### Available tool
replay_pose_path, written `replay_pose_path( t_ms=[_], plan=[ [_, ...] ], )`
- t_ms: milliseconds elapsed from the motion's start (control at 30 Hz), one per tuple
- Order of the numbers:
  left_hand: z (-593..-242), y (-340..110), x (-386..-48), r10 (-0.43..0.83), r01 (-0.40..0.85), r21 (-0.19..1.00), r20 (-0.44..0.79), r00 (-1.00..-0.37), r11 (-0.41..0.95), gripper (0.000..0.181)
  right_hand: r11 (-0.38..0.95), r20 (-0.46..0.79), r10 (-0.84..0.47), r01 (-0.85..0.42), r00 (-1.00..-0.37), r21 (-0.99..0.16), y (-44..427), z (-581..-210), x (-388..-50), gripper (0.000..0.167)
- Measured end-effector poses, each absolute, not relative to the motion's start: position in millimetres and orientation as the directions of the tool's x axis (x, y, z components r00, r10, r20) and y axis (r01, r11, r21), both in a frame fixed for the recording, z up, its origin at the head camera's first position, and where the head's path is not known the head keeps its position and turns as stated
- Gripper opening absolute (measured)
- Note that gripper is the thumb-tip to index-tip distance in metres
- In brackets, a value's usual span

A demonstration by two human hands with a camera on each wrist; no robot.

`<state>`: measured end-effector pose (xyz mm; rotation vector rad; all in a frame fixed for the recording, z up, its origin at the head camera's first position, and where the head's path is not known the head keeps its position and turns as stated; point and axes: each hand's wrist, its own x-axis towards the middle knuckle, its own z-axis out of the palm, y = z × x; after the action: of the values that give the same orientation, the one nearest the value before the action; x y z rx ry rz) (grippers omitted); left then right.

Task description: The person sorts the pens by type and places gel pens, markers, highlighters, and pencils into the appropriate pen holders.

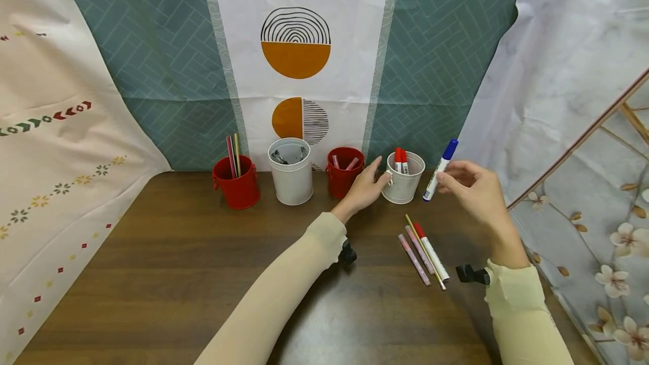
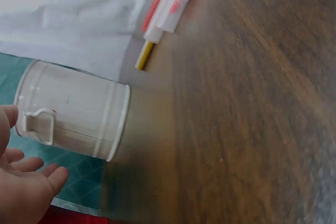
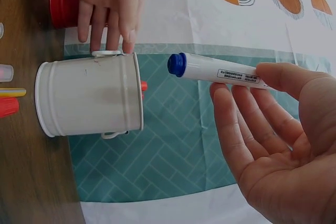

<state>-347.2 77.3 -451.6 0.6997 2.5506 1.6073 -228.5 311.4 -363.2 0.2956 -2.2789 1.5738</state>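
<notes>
My right hand pinches a white whiteboard marker with a blue cap between thumb and fingers. It is held tilted in the air, just right of a small white bucket on the table. Two red-capped markers stand inside that bucket. At the bucket's left side is my left hand, its fingers extended by the rim and side handle; firm contact cannot be told. In the right wrist view the held marker lies level, its blue end toward the bucket.
Right of centre lie a red-capped marker, a thin gold stick and two pink pens. Along the back stand a red bucket with pencils, a white bucket with dark metallic items and a red bucket with pink pens.
</notes>
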Motion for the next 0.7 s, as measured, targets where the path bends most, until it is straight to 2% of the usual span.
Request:
replay_pose_path(
  t_ms=[433,700],
  plan=[
    [-463.7,85.1,-349.7,0.390,0.349,0.863,0.199,-0.899,0.366,0.066,0.353,0.391,0.038,-0.354,-0.920,-0.866,313.7,-365.5,-229.9,0.024],
    [-466.5,87.6,-350.1,0.412,0.401,0.830,0.233,-0.881,0.387,0.065,0.351,0.380,0.043,-0.343,-0.924,-0.872,317.1,-367.8,-231.6,0.027]
  ],
)
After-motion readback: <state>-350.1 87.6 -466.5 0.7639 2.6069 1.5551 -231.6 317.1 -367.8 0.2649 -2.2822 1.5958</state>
